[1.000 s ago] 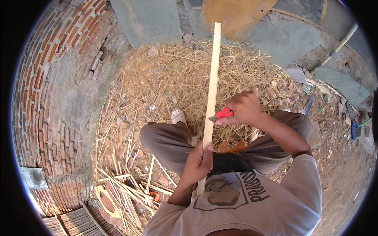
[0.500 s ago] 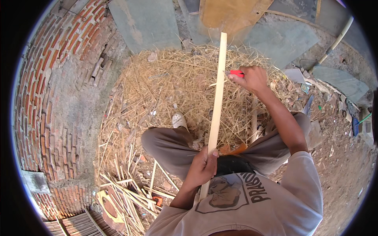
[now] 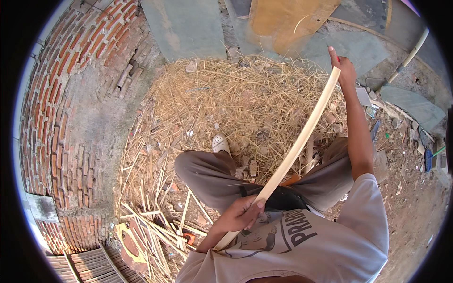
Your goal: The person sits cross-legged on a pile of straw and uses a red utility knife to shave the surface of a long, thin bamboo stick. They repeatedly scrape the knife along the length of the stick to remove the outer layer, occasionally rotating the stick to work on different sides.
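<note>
A long, pale bamboo strip (image 3: 302, 134) slants from my lap up to the far right. Around its lower part, close to my waist, my left hand (image 3: 243, 213) is closed, and the end of the strip passes back beside my shirt. My right hand (image 3: 346, 70) is closed at the far tip of the strip, on a red-handled knife (image 3: 338, 59). Only a bit of red shows between the fingers; the blade is hard to make out. A thin curled shaving (image 3: 302, 21) is beyond the right hand, against an orange-brown sheet.
Straw-like shavings (image 3: 226, 94) cover the ground before my crossed legs. Cut strips (image 3: 155, 231) lie piled at the lower left, near a brick wall (image 3: 61, 137). Grey-green sheets (image 3: 186, 28) and an orange-brown sheet (image 3: 283, 23) lie at the far side. A pipe (image 3: 413, 52) stands far right.
My right hand has moved away and to the right with the knife, past the strip's far tip. The strip has swung rightward at its far end. A curled shaving now shows beyond it.
</note>
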`<state>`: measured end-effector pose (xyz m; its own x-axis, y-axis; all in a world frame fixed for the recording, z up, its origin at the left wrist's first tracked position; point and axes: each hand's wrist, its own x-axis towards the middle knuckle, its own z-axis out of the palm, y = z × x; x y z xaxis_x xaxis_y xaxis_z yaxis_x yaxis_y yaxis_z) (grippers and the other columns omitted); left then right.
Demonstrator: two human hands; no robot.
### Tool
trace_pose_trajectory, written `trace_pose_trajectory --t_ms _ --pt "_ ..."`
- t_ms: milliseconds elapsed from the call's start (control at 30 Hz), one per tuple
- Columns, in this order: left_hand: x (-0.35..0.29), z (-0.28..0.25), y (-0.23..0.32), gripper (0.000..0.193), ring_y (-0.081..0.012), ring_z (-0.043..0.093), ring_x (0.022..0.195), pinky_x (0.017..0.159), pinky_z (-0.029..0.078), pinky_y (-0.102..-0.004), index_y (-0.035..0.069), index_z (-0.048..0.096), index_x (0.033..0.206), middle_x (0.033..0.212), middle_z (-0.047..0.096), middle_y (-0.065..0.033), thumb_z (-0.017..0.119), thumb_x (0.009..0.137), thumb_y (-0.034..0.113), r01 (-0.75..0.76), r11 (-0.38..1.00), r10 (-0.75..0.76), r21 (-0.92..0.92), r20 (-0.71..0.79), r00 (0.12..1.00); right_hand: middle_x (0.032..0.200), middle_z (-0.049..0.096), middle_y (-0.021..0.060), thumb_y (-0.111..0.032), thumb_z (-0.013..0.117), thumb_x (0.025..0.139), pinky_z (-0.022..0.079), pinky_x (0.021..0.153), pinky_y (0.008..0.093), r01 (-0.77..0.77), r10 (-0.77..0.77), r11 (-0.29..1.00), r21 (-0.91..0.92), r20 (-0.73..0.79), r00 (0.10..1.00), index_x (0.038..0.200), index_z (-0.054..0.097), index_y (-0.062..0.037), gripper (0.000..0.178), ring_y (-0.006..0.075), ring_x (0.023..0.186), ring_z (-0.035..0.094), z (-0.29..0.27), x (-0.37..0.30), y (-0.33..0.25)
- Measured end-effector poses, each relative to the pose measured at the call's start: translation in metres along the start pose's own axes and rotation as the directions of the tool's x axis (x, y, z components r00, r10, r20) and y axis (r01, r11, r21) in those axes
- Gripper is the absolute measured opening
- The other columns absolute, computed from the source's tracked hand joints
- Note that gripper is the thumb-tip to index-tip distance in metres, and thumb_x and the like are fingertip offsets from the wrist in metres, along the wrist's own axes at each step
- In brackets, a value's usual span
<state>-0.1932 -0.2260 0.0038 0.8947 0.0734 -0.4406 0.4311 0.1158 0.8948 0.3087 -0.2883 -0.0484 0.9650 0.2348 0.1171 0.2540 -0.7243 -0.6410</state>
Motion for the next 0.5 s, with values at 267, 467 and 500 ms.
trace_pose_trajectory --t_ms 267,467,500 --pt "0.040 -0.016 -0.008 0.036 -0.0087 0.043 0.042 0.036 0.036 -0.0208 0.004 0.046 0.085 0.055 0.045 -0.0030 0.038 0.104 0.033 -0.219 0.952 0.134 -0.214 -0.351 0.927 0.048 0.049 0.0095 -0.071 0.055 0.081 0.042 0.046 0.0415 0.736 -0.776 0.631 0.246 0.200 0.598 0.058 0.057 -0.0059 0.069 0.0303 0.045 0.054 0.022 -0.178 -0.053" --pt "0.051 -0.012 0.003 0.038 -0.0090 0.040 0.040 0.037 0.035 -0.0213 0.005 0.045 0.082 0.054 0.044 -0.0026 0.038 0.104 0.034 -0.268 0.953 0.204 -0.142 -0.354 0.913 0.047 0.052 0.0073 -0.074 0.064 0.071 0.044 0.043 0.0360 0.899 -0.938 0.347 0.267 0.116 0.327 0.054 0.057 -0.0093 0.067 0.0255 0.041 0.056 0.021 -0.214 -0.065" --pt "0.051 -0.009 0.002 0.038 -0.0091 0.040 0.040 0.038 0.035 -0.0215 0.005 0.044 0.082 0.053 0.043 -0.0024 0.038 0.105 0.034 -0.258 0.954 0.190 -0.153 -0.357 0.914 0.046 0.051 0.0070 -0.074 0.064 0.070 0.043 0.042 0.0358 0.911 -0.942 0.335 0.241 0.079 0.326 0.053 0.056 -0.0098 0.067 0.0251 0.041 0.056 0.023 -0.210 -0.063"
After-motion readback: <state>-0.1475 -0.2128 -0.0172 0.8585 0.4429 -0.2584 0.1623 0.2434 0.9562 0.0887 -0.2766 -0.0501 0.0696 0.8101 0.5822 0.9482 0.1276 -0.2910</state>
